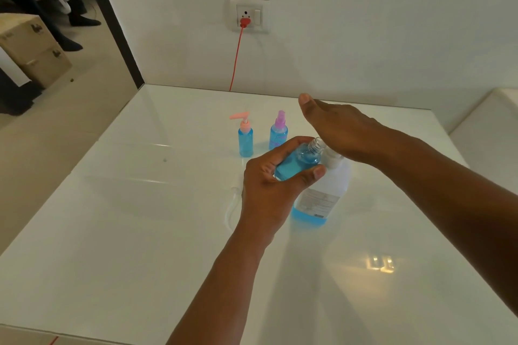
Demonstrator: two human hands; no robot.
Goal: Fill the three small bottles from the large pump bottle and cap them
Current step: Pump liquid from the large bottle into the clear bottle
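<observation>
The small clear uncapped bottle [298, 161], mostly full of blue liquid, is tilted in the left hand's [269, 185] curled fingers so its neck meets the large white pump bottle's [322, 190] spout. The right hand [339, 129], fingers straight, presses the pump. Beyond the fingers, two capped bottles stand filled.

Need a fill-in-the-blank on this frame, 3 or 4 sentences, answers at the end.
1. The left hand grips a tilted small bottle whose neck has no ____ on it.
2. The right hand presses flat on the pump of the ____ bottle.
3. Two small bottles stand capped at the back of the table: one with a pink pump, one with a ____ sprayer.
4. The liquid in all the bottles is ____.

Missing words: cap; large; purple; blue
</observation>
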